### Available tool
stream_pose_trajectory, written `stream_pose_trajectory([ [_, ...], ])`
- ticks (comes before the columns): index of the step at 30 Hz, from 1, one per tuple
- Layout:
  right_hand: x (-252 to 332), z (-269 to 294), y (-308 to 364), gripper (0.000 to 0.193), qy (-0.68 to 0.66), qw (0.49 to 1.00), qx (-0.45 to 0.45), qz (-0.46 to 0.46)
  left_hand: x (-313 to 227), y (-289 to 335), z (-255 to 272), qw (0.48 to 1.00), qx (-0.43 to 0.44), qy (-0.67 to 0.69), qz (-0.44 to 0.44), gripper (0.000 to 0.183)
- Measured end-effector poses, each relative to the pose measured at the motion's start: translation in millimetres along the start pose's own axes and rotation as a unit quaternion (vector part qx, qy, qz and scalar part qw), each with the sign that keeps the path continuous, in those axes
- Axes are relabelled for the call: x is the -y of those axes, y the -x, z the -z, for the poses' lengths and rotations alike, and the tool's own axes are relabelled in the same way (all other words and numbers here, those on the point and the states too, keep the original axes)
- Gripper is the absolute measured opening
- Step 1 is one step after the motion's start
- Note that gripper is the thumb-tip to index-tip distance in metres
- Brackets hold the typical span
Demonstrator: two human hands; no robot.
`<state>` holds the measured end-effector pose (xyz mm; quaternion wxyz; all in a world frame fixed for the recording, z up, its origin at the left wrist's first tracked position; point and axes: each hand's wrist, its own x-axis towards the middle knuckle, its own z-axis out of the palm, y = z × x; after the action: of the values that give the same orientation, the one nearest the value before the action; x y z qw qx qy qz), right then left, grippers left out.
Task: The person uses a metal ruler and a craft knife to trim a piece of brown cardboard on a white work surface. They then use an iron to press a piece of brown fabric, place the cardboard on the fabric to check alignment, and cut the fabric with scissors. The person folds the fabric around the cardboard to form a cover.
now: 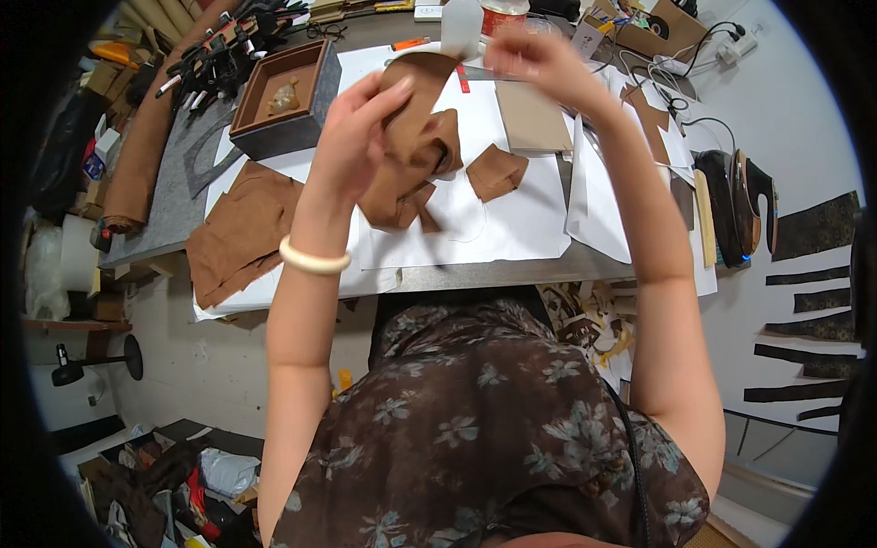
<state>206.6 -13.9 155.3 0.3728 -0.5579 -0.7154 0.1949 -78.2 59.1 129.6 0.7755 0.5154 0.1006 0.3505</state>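
My left hand (359, 123) is closed on a brown leather-like piece (408, 137), its thumb on top. The piece hangs in folds over the white paper, with one flap stretching up to the right. My right hand (534, 64) is raised beyond that flap, near a red-and-white tub (503, 13). Motion smears its fingers, so whether it pinches anything is unclear. A small brown piece (496, 173) lies on the white paper (512, 233) between my arms. Larger brown pieces (245, 224) are stacked to the left of my left forearm.
At the far left stands an open box (286, 91) with a small lump inside. A roll of brown material (151, 137) lies along the table's left side. A beige board (533, 117) rests right of centre. An iron (731, 205) stands at the right edge, near tangled cables (671, 78).
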Motion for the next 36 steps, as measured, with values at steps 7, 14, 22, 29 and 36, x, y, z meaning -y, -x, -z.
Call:
stream_pose_trajectory([
  [7,-51,-72,87,0.027,0.198,0.963,0.182,-0.018,26,69,35,0.993,-0.081,0.025,0.087,0.016],
  [14,-24,-33,54,0.020,0.126,0.971,0.137,-0.147,23,75,39,0.993,-0.113,-0.028,0.031,0.034],
  [22,101,-4,-26,0.036,0.092,0.968,0.220,0.082,17,53,55,0.994,-0.088,-0.025,-0.056,0.035],
  [29,123,-78,-95,0.036,0.110,0.958,0.215,0.155,-8,71,74,0.991,0.042,0.118,-0.052,0.038],
  [36,111,-166,-122,0.054,-0.063,0.949,0.215,0.223,-16,117,85,0.994,-0.082,-0.012,-0.072,0.038],
])
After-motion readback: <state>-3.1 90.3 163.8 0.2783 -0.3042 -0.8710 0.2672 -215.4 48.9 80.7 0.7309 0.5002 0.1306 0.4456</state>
